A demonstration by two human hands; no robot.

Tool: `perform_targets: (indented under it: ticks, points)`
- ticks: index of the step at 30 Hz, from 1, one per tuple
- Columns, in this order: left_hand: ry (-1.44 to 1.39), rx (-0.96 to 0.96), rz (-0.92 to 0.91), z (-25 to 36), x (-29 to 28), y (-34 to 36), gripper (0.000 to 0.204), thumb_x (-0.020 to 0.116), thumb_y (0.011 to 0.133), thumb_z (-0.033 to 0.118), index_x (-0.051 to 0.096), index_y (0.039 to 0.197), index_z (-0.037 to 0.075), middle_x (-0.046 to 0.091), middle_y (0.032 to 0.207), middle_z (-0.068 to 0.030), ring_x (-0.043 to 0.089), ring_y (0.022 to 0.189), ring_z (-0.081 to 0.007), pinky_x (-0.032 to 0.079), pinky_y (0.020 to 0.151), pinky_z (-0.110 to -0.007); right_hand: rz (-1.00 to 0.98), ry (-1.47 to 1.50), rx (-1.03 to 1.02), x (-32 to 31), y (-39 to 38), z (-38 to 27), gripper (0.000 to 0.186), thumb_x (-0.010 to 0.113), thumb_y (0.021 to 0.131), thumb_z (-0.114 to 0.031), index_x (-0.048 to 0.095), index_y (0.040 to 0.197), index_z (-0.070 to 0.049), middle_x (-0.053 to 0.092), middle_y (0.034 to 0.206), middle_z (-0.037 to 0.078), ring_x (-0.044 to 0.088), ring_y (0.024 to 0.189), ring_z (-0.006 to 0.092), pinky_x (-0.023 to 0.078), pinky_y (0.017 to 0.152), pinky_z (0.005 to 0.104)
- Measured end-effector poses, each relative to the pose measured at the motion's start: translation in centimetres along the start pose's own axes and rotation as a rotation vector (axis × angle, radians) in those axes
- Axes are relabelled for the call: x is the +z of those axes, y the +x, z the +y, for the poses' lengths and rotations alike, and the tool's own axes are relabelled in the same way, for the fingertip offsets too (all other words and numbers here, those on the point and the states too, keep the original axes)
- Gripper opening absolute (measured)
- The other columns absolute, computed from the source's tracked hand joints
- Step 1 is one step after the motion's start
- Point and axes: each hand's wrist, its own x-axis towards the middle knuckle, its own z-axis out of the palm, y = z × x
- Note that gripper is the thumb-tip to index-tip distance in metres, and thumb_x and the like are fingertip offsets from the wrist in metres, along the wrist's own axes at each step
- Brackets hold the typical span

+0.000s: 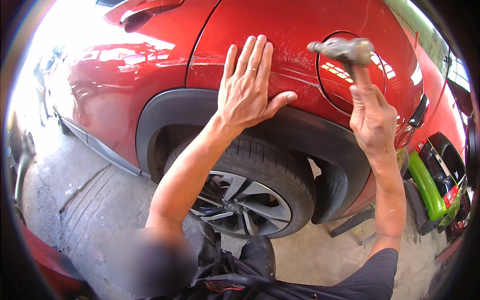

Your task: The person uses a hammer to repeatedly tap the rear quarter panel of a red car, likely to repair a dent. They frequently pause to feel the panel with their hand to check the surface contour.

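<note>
My L hand [245, 97] lies flat on red rear qtr. panel [280, 25], fingers near together, thumb out. My R hand [372, 122] grips hammer [345, 49] before fuel flap [345, 90]; scuffs [295, 56] betw.

Hammer [348, 50] in right fingers [369, 96]

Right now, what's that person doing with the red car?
The person's left hand lies flat on the car's red rear fender, beside scratched paint. Their right hand grips a hammer, held up in front of the round fuel door. A wheel sits below, under black arch trim.
</note>
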Motion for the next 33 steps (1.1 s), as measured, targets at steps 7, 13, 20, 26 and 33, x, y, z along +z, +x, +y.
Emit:
perform_targets:
  ticks: [7, 13, 20, 26, 33]
  points:
    - [-0.002, -0.008, 0.009, -0.3, 0.3, -0.2, 0.102, 0.041, 0.089, 0.078, 0.037, 0.15, -0.004, 0.033, 0.157, -0.0237, 0.027, 0.149, -0.0358, 0.012, 0.123, -0.053, -0.068, -0.014, 0.026, -0.1, -0.8, 0.2, 0.056, 0.069, 0.09, -0.002, 0.057, 0.142, -0.021, 0.065, 0.081, 0.009, 0.063, 0.06, 0.0246, 0.053, 0.056, 0.037]
    - [-0.02, -0.005, 0.02, -0.1, 0.3, -0.2, 0.102, 0.04, 0.089, 0.079, 0.036, 0.15, -0.003, 0.033, 0.157, -0.0233, 0.027, 0.149, -0.0368, 0.012, 0.123, -0.053, -0.146, -0.072, -0.057, 0.4, -1.6, 1.0, 0.052, 0.067, 0.091, -0.005, 0.058, 0.14, -0.019, 0.064, 0.076, 0.009, 0.064, 0.06, 0.0243, 0.053, 0.054, 0.0368]
    - [-0.016, -0.007, 0.018, -0.1, 0.9, -0.3, 0.105, 0.036, 0.087, 0.082, 0.036, 0.151, -0.002, 0.033, 0.158, -0.0227, 0.026, 0.15, -0.0362, 0.011, 0.123, -0.053, 0.146, 0.087, -0.066, 1.4, -0.7, 0.0, 0.057, 0.066, 0.092, -0.006, 0.054, 0.145, -0.026, 0.064, 0.075, 0.01, 0.063, 0.057, 0.0246, 0.053, 0.054, 0.0389]
    - [-0.012, -0.009, 0.021, -0.1, 0.9, -0.3, 0.105, 0.037, 0.088, 0.081, 0.036, 0.151, -0.002, 0.034, 0.158, -0.0231, 0.026, 0.15, -0.0365, 0.011, 0.123, -0.053, 0.168, 0.068, -0.036, 1.0, -0.5, 0.1, 0.055, 0.066, 0.093, -0.005, 0.055, 0.144, -0.023, 0.067, 0.079, 0.012, 0.066, 0.061, 0.0244, 0.053, 0.056, 0.0385]
    - [0.014, -0.033, 0.037, -0.4, 0.9, -0.7, 0.105, 0.039, 0.088, 0.08, 0.034, 0.151, -0.004, 0.032, 0.157, -0.0256, 0.025, 0.15, -0.0386, 0.01, 0.123, -0.053, 0.111, 0.074, -0.044, 0.9, -0.3, -0.3, 0.054, 0.068, 0.09, -0.002, 0.058, 0.141, -0.02, 0.067, 0.079, 0.011, 0.066, 0.063, 0.022, 0.054, 0.058, 0.0358]
